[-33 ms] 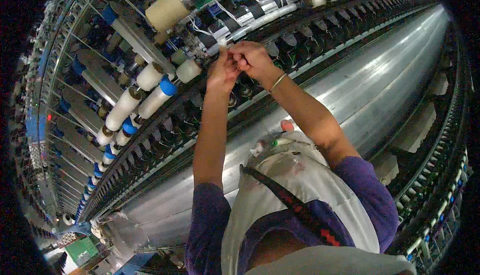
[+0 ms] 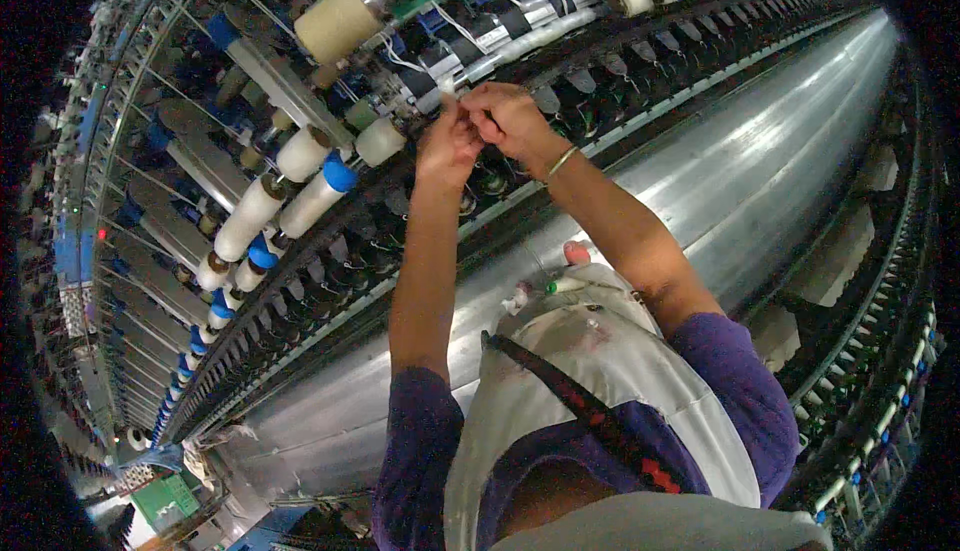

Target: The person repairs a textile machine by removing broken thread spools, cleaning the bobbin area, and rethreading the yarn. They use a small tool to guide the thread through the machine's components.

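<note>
A small whitish piece point(image 2: 446, 83) is seen at the top of the left hand point(image 2: 443, 154), just below the lower left end of a white bar point(image 2: 540, 39) on the spinning machine; whether it is held or worn on a finger cannot be told. Both hands are drawn together there, the fingers of the right hand point(image 2: 507, 121) bent inward, its tips touching or almost touching the left's. Both are partly closed; whether a thread is pinched between them cannot be made out.

Fine fingertip work appears to be in hand, and for the next move a light, steady pinch beside the bar seems to be called for.

Left of the hands, a white spool point(image 2: 380, 142) is mounted, with a blue-ended spool point(image 2: 310, 206) farther along the machine. A tan spool point(image 2: 340, 24) is carried above. Below, grey flaps point(image 2: 581, 81) are ranged along the machine's lower edge, beside a metal panel point(image 2: 760, 161). A green-ended tube point(image 2: 572, 284) is seen at the apron point(image 2: 550, 361).
</note>
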`<state>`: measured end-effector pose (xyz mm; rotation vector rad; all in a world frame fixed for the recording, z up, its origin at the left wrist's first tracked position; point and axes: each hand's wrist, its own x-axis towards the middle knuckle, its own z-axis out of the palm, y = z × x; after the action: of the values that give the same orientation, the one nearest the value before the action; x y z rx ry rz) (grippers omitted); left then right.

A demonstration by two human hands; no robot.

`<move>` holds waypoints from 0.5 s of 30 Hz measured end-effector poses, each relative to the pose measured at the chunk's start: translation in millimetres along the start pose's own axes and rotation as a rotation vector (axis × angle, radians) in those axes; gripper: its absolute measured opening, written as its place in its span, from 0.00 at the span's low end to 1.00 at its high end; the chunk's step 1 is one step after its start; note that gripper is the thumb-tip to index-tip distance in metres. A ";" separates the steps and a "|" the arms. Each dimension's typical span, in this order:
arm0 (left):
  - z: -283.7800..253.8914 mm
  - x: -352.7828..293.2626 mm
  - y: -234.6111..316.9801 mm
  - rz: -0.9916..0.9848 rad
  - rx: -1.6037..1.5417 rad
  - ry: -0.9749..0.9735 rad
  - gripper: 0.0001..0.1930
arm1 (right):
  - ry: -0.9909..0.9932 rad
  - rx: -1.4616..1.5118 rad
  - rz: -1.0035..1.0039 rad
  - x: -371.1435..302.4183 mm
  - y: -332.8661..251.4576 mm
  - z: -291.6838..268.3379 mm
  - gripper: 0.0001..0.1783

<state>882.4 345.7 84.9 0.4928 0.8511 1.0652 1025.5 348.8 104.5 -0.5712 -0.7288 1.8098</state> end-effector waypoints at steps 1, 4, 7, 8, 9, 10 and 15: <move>0.2 1.3 0.9 -0.014 -0.049 -0.075 0.18 | 0.009 -0.056 0.072 -2.3 -5.8 -0.2 0.04; 2.5 5.0 5.3 -0.054 -0.159 -0.150 0.14 | 0.125 -0.211 0.132 -3.7 -18.7 3.0 0.06; 12.1 9.9 8.4 -0.023 -0.189 -0.053 0.12 | 0.116 -0.306 0.081 -0.7 -22.5 11.7 0.06; 16.5 8.4 7.6 0.035 -0.168 0.048 0.11 | 0.139 -0.356 0.104 -1.9 -21.9 14.6 0.06; 21.7 5.8 6.2 0.084 -0.157 0.063 0.11 | 0.099 -0.293 0.042 -4.8 -20.6 17.4 0.06; 27.9 -0.4 1.2 0.138 -0.141 0.140 0.11 | 0.124 -0.259 0.021 -12.2 -17.4 18.8 0.06; 40.2 -65.1 -36.0 0.341 0.259 0.047 0.08 | 0.151 -0.282 -0.079 -91.7 2.9 3.3 0.06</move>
<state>920.1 273.3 106.7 0.8559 0.9743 1.2869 1051.8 260.8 108.4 -0.8429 -0.8965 1.5825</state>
